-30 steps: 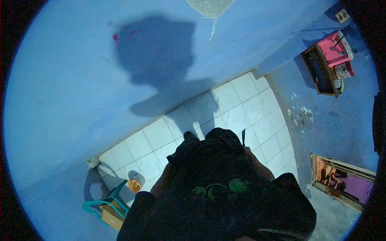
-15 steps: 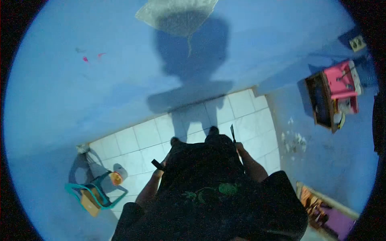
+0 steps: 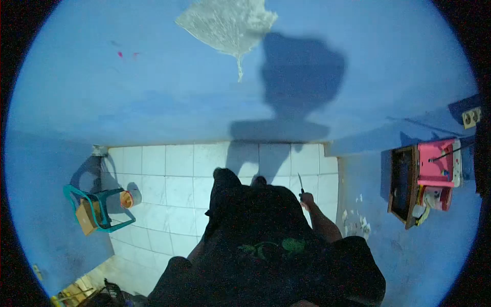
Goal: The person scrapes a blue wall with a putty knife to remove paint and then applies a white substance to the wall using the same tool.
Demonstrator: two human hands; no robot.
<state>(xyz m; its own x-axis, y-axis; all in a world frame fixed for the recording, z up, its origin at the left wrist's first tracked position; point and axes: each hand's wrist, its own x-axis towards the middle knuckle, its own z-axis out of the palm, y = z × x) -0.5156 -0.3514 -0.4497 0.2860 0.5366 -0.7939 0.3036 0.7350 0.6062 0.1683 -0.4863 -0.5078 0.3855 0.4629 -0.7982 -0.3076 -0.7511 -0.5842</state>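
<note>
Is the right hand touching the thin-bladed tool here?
Touching: the head view shows the right hand gripping the thin-bladed tool by its dark handle, blade jutting ahead.

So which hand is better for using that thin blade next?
Probably the right hand: it visibly grips the thin blade beside the dark shirt. The left hand is hidden from view.

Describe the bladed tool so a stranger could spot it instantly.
Find the white tiled floor below the blue wall, then the person's right hand, beside the black clothing. The bladed tool juts from that fist toward the wall. Its slim blade sets it apart from the broad floor and bulky clothing.
</note>
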